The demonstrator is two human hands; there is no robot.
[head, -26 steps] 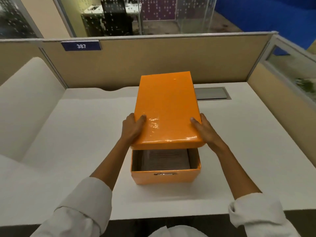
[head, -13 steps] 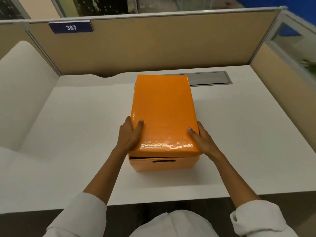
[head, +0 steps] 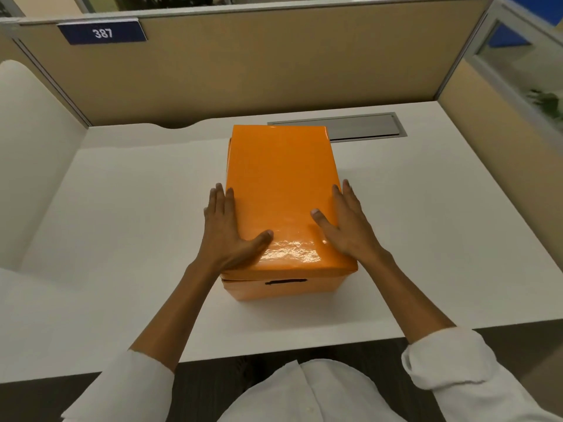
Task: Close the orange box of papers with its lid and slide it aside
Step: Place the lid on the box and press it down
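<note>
On top of the lid (head: 281,196), both hands are lying flat, and the grip is no pinch at all: the left hand (head: 227,229) is spreading its fingers along the lid's left edge with the thumb reaching across the glossy top, while the right hand (head: 344,223) is mirroring it on the right edge, fingers splayed, palm pressing down. Neither hand is curling round anything; they are bearing down rather than holding. Under them the lid is sitting over the orange box (head: 278,289), and the papers are hidden, so the closing looks all but done, though a thin dark seam is showing at the near left corner, so I'm judging it is not quite seated there. Sliding it aside is what is left. The box is standing mid-worktop (head: 128,208), a little towards the back, its far end just short of the grey cable hatch (head: 338,127). Room is looking generous: bare white surface is stretching to the left and to the right. Partition walls (head: 274,65) are closing off the back and the right side, and the near edge is running just in front of the person's white shirt (head: 304,391).
</note>
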